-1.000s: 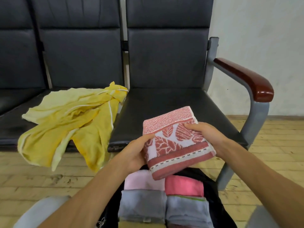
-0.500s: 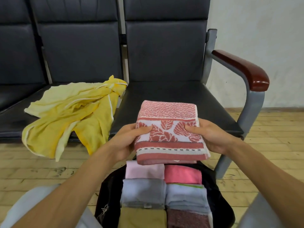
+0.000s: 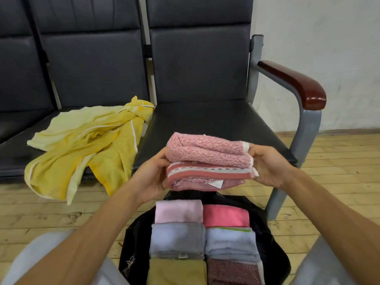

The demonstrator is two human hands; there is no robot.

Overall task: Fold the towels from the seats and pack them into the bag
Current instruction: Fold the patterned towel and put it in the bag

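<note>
A folded pink towel with a leaf pattern [image 3: 207, 159] is held edge-on above the open black bag [image 3: 133, 243]. My left hand [image 3: 151, 174] grips its left end and my right hand [image 3: 267, 165] grips its right end. Inside the bag stand several folded towels in two rows: pale pink [image 3: 178, 210], bright pink [image 3: 226, 215], two grey-blue ones [image 3: 177, 239], a tan one [image 3: 176, 272] and a maroon one [image 3: 232, 271]. An unfolded yellow towel [image 3: 86, 145] lies crumpled on the left seat and hangs over its front edge.
A row of black padded seats [image 3: 216, 120] stands against a white wall, the right seat bare. A metal armrest with a dark red pad [image 3: 294, 85] sticks out on the right. The floor [image 3: 339, 161] is pale wooden boards. My knees frame the bag.
Both hands tipped the pink towel from flat, pattern facing me, to edge-on, so its folded layers and label show. It now hangs directly over the bag.
</note>
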